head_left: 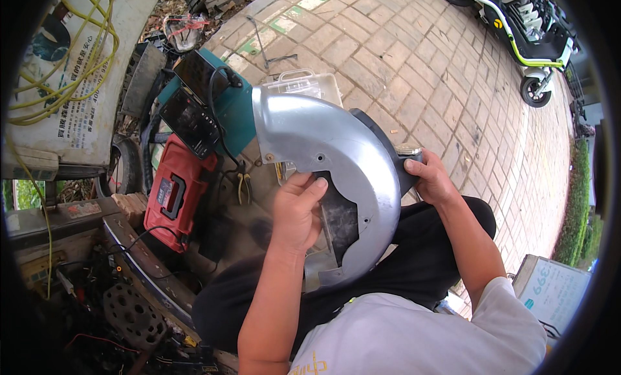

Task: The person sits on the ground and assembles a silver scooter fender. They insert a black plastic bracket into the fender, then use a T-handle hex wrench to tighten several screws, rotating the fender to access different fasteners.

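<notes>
A silver curved scooter fender (pixel 352 152) rests across my lap, its scalloped edge and screw holes facing me. My left hand (pixel 299 210) is closed at the inner edge of the fender, thumb and fingers pinched by the dark inner panel (pixel 339 213). What lies between those fingers is hard to make out. At the fender's right side, my right hand (pixel 432 179) grips a black bracket (pixel 405 171) joined to its outer curve, thumb on top. A small clear part (pixel 409 150) sits at the bracket's upper end.
To the left are a red toolbox (pixel 178 194), yellow-handled pliers (pixel 244 186) and two phones (pixel 189 124) by a teal case (pixel 236 126). A clear plastic box (pixel 323 87) stands behind the fender. Parked scooters (pixel 537 45) line the far right. Loose parts (pixel 132 313) fill the lower left.
</notes>
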Demonstrator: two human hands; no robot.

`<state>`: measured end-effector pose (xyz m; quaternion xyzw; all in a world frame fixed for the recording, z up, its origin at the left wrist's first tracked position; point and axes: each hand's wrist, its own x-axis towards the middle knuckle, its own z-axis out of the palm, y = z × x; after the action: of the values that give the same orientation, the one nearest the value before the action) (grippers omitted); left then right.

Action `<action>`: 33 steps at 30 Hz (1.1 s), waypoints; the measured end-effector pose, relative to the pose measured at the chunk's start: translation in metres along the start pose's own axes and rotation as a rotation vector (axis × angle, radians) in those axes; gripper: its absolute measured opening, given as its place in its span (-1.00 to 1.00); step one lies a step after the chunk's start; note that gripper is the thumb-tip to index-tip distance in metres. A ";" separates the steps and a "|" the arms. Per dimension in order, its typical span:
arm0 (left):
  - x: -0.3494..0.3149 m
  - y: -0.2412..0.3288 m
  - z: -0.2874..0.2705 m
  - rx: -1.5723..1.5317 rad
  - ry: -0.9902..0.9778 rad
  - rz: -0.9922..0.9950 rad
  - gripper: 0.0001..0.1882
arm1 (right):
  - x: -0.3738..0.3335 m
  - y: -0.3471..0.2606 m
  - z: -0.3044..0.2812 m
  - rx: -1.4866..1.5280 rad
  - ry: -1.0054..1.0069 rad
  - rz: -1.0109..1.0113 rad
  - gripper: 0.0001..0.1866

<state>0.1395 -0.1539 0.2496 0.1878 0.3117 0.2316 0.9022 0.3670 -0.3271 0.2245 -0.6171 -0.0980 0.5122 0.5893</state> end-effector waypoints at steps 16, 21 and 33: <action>0.003 -0.008 0.001 0.077 0.076 -0.029 -0.78 | 0.000 0.002 0.000 0.007 -0.013 -0.003 -0.37; 0.003 -0.001 -0.001 0.007 0.021 -0.099 -0.71 | -0.001 0.000 -0.008 0.075 -0.011 0.006 -0.35; 0.002 0.002 -0.001 0.013 0.019 -0.101 -0.74 | 0.000 -0.003 -0.005 0.088 -0.055 0.008 -0.38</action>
<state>0.1394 -0.1511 0.2485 0.1756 0.3311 0.1854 0.9084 0.3719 -0.3297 0.2258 -0.5768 -0.0891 0.5350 0.6109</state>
